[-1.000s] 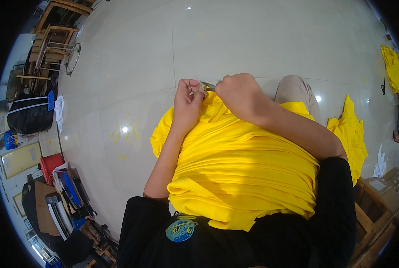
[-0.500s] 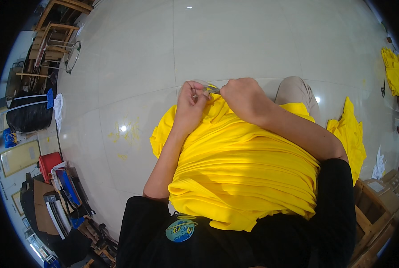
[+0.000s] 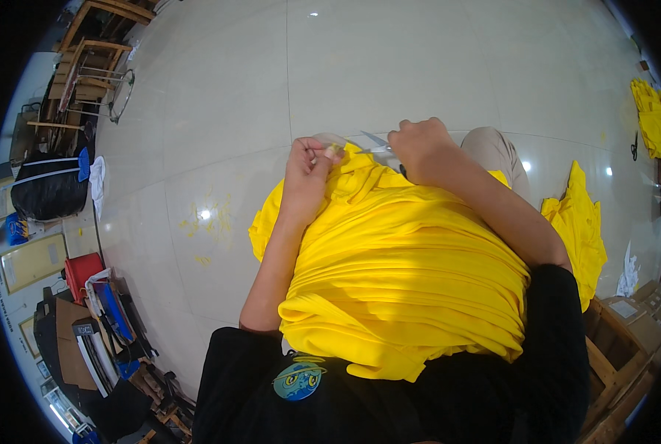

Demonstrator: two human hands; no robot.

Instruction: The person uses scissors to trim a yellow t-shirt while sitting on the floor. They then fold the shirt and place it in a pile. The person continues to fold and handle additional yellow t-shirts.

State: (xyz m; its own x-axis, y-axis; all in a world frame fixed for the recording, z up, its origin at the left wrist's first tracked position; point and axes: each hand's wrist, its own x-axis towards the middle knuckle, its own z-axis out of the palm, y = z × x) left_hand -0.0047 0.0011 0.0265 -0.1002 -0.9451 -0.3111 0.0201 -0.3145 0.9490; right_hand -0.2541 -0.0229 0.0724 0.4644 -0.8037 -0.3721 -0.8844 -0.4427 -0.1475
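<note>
A bright yellow garment (image 3: 397, 274) is bunched across my lap. My left hand (image 3: 308, 174) pinches its far edge at the top, fingers closed on the cloth. My right hand (image 3: 419, 148) is closed on small metal scissors (image 3: 375, 144), whose blades point left toward the pinched edge, close to my left fingertips. Both forearms run down over the garment toward my black shirt.
A second yellow garment (image 3: 578, 229) lies on the pale tiled floor (image 3: 389, 66) at my right, and a yellow pile (image 3: 656, 118) sits far right. Wooden furniture (image 3: 90, 66), a black bag (image 3: 49, 185) and a red box (image 3: 82, 270) crowd the left. A wooden crate (image 3: 619, 348) stands lower right.
My hands have drawn slightly apart, and the scissors' blades now show between them, pointing at the garment's edge. The garment stays bunched on my lap.
</note>
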